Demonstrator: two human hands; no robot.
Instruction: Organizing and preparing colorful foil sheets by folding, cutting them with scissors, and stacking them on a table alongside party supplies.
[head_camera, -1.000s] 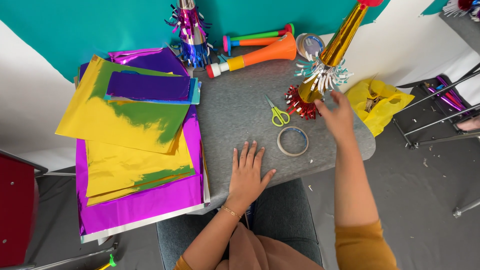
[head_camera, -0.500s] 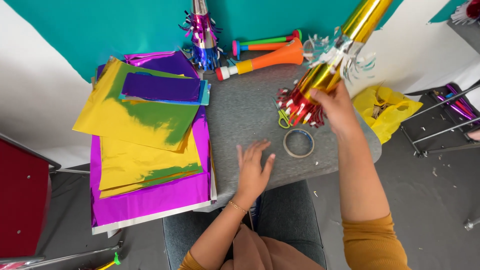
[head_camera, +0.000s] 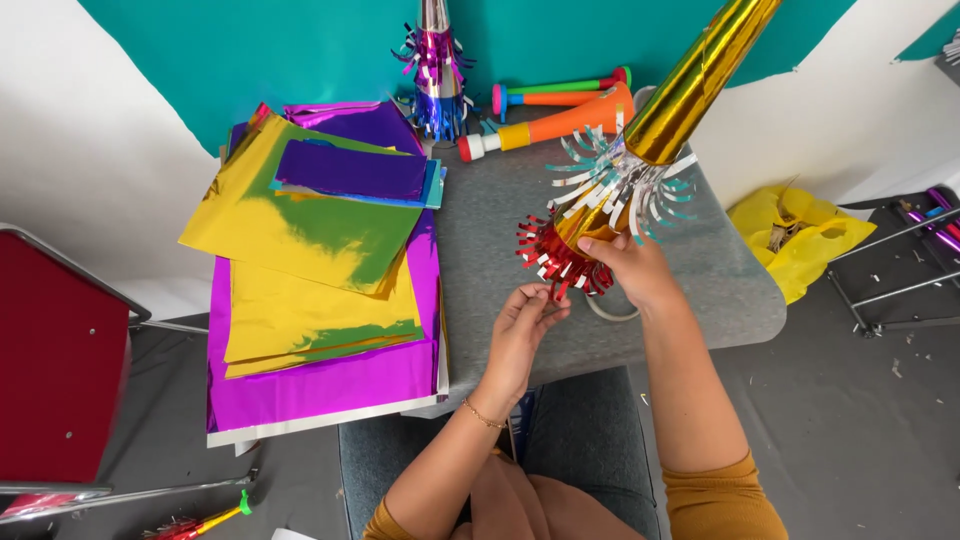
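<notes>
Since the earlier frames, both hands have risen off the counter (head_camera: 690, 250): the right hand (head_camera: 625, 268), which was reaching over by the scissors, now grips the gold foil cone (head_camera: 668, 118) just above its red fringe (head_camera: 555, 258) and holds it tilted up and away, while the left hand (head_camera: 525, 325), flat on the counter before, pinches at the red fringe from below with thumb and fingertips. The cone hangs in the air above the near edge of the counter, its silver and teal fringe (head_camera: 615, 180) further up the shaft. To work the fringe well, it seems wise to keep the right hand's grip steady on the cone's narrow end and tease the strips with light fingertip pulls, since thin foil tears easily. Counted from the cone: one finished purple and blue fringed cone (head_camera: 432, 70) stands beyond it at the far edge, two plastic horns (head_camera: 545, 125) lie beside that, one stack of foil sheets (head_camera: 310, 260) covers the counter's left, and one yellow bag (head_camera: 795, 235) lies on the floor to the right.
</notes>
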